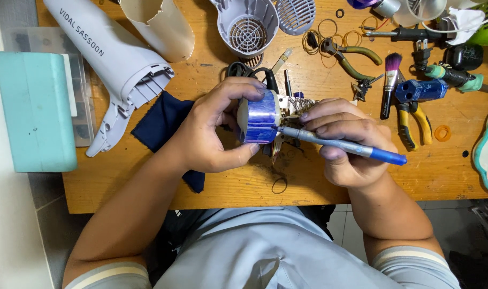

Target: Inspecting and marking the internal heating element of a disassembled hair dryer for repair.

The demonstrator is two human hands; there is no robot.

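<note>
Blue-wrapped motor unit [258, 124] gripped by left hand [212, 131]; right hand [347, 147] grasps pen-like tool [340, 145].

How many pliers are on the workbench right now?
2. The green-handled pliers lie near the bench's far edge among the rubber bands; the yellow-handled pliers lie to the right of the right hand, below a blue tool. Clutter may hide others.

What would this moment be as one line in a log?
left hand: holds blue-wrapped motor part | right hand: holds blue-handled tool, tip at part | surface: wooden table
</note>
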